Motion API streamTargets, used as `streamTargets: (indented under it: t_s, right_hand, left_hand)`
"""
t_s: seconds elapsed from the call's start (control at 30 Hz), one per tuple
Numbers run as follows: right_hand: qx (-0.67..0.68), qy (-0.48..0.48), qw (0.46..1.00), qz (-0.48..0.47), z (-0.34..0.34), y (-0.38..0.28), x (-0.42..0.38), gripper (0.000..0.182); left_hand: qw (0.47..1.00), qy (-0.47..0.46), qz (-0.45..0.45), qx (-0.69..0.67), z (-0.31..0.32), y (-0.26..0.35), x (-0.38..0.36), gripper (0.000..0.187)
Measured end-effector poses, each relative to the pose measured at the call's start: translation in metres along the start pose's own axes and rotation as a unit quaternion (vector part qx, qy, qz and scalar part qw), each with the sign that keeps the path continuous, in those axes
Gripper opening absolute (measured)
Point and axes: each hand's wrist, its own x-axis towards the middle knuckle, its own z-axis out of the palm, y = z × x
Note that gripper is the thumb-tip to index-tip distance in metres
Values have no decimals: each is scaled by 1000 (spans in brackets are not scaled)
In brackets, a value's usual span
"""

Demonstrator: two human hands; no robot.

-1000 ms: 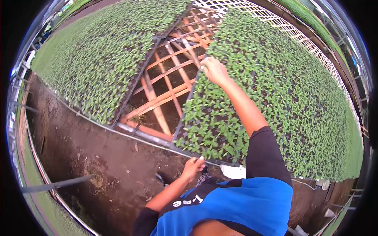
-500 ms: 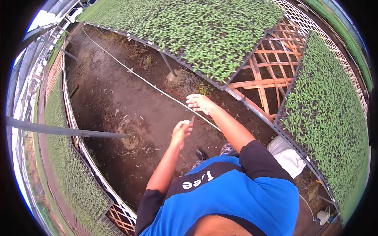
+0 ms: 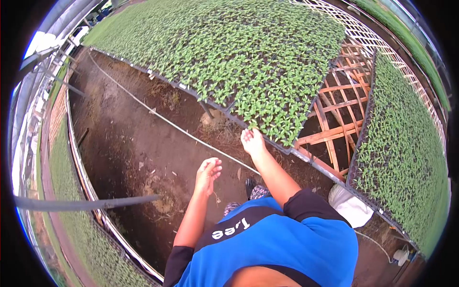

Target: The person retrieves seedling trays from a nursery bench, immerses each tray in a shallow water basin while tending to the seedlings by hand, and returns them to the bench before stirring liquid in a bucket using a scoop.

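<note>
My left hand [image 3: 208,174] is over the soil path, its fingers loosely bent and apart, with nothing visible in them. A small brown piece [image 3: 239,173] shows to its right, touching neither hand; whether it is in the air or on the ground is unclear. My right hand [image 3: 253,142] is at the front edge of a large block of green seedlings [image 3: 267,81], its fingers curled together beside the outermost leaves. Whatever those fingers may hold is too small to make out.
A pale hose or cord [image 3: 177,126] runs diagonally across the path. Wooden lattice [image 3: 334,131] lies between two seedling blocks. A white sack [image 3: 351,205] is under the right block's edge. At the left, a grey pole [image 3: 86,204] and a further seedling bed [image 3: 71,186] are visible.
My right hand has moved to the seedling edge and its fingers have curled. My left hand has shifted left and down; the brown sliver at its fingertips is now apart from it. The view has shifted.
</note>
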Motion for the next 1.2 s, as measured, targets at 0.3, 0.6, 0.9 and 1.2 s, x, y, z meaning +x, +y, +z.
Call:
streamTargets:
  t_s: [0.3,0.6,0.9,1.2]
  right_hand:
    - [-104,55,986,-117,21,-12,-62,22]
    - [-27,54,962,-267,6,-72,-159,20]
    - [-60,214,890,-398,-36,-92,-220,16]
    - [-33,302,846,-439,-65,-88,-218,12]
  left_hand:
    - [977,-145,111,110,90,86,78,20]
    - [852,-389,256,239,254,153,221,25]
    - [683,-371,423,466,427,113,373,20]
    - [725,-514,54,455,456,15,538,55]
